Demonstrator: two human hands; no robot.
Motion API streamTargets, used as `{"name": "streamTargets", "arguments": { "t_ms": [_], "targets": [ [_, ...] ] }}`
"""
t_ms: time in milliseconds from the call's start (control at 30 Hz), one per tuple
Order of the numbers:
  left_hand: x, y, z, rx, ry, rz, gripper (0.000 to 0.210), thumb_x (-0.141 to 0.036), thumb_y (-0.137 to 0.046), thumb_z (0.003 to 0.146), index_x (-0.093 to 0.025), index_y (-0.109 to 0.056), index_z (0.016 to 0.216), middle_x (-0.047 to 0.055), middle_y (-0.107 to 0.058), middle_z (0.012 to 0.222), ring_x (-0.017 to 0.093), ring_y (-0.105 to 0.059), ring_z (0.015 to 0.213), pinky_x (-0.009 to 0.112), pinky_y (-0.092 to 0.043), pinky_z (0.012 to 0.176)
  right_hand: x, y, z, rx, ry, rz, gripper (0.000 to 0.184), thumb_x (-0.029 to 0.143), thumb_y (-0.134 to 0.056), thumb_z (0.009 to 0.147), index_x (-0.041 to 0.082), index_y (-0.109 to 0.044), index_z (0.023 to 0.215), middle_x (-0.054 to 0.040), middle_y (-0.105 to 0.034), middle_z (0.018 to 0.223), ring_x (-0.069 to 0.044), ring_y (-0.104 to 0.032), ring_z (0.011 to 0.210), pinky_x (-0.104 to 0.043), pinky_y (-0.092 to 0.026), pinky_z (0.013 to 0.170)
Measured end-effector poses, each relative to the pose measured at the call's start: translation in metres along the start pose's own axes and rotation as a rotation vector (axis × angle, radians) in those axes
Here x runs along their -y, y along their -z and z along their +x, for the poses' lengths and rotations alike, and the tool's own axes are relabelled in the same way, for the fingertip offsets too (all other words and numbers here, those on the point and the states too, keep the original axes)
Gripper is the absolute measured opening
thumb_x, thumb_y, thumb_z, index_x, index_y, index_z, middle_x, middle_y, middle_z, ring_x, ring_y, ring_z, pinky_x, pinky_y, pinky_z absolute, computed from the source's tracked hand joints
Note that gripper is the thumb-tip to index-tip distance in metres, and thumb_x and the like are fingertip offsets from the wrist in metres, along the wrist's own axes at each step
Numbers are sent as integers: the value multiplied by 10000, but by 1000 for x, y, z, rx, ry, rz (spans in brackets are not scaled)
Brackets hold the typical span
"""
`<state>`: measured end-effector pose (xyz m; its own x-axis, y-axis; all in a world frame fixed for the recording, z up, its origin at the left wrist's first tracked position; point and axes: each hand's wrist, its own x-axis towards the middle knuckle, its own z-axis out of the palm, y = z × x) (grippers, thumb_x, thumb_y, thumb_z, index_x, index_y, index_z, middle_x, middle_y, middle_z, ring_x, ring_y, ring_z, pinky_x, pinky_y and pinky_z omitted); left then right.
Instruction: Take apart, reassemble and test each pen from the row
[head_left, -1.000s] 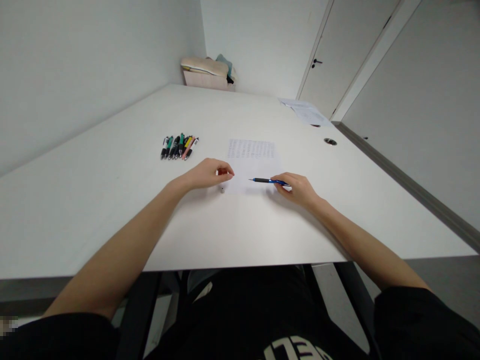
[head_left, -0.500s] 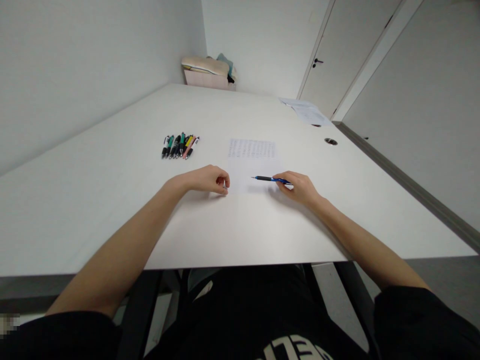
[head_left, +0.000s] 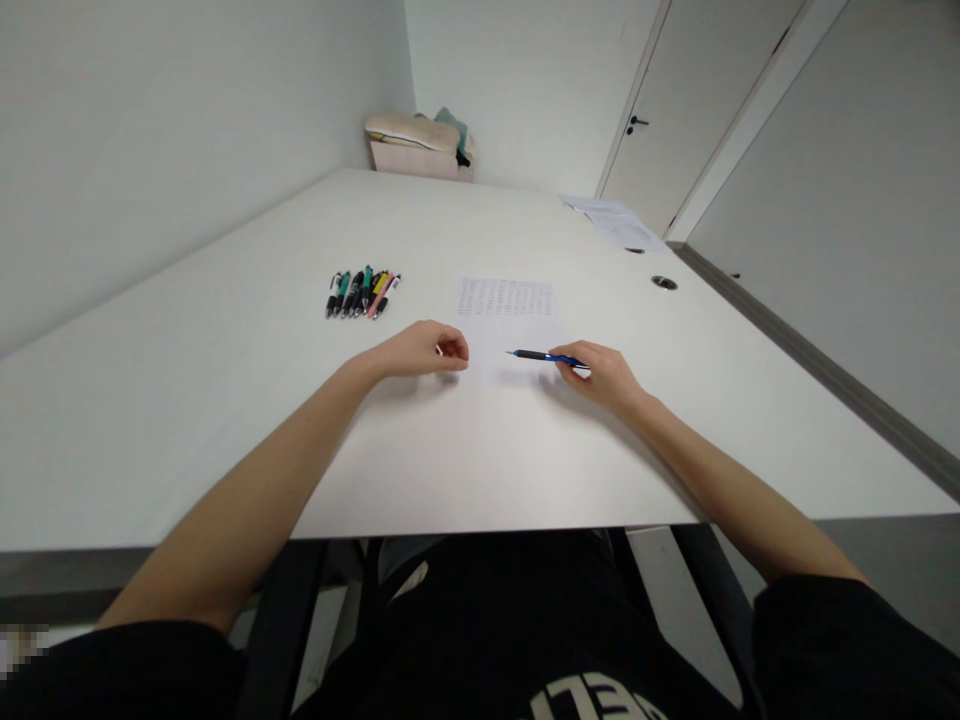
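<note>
Right hand (head_left: 600, 374) pinches one blue pen (head_left: 534, 355); left hand (head_left: 420, 348) curls, contents I cannot tell; one printed sheet (head_left: 510, 326); roughly eight pens (head_left: 367, 288), overlapping, hard to count.

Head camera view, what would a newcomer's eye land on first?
Probably the blue pen with its dark grip, in the right hand, its tip pointing left over the lower part of the paper sheet. Next, likely the bunch of pens, with green, yellow and pink standing out, lying on the white table left of the sheet and beyond the curled left hand.
</note>
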<state>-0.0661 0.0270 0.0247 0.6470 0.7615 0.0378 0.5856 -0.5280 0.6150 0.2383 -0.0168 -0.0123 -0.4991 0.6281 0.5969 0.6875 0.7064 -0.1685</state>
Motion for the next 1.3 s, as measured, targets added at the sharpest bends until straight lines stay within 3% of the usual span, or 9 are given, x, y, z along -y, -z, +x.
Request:
{"name": "streamTargets", "arguments": {
  "t_ms": [167,467,867,1300],
  "targets": [
    [-8,-17,8,-203,37,-335,245,-350,-666,682,-135,-636,796,60,-673,756,128,-604,667,245,-477,607,0,1,0,-5,6,0,188,217,-485,836,210,-607,978,-38,-691,896,-142,-652,759,-264,-523,702],
    [-9,-42,17,-324,146,-687,360,-363,-746,590,-126,-650,844,78,-679,803,149,-614,714,304,-506,651,7,1,2,-21,-3,-1,191,222,-478,845,217,-610,984,-36,-691,892,-137,-651,751,-254,-520,697],
    [-17,-51,18,-312,212,-865,386,-335,-792,529,-123,-665,825,43,-649,750,123,-570,695,301,-472,697,5,0,2,-11,22,20,214,225,-473,856,210,-615,1015,-47,-692,924,-136,-651,782,-247,-518,700],
    [-19,-52,19,-286,230,-865,303,-254,-776,551,-116,-665,797,41,-642,736,113,-561,674,270,-452,640,10,1,4,3,53,24,203,208,-479,851,193,-620,995,-50,-695,901,-132,-648,761,-243,-514,691]
  ]
}}
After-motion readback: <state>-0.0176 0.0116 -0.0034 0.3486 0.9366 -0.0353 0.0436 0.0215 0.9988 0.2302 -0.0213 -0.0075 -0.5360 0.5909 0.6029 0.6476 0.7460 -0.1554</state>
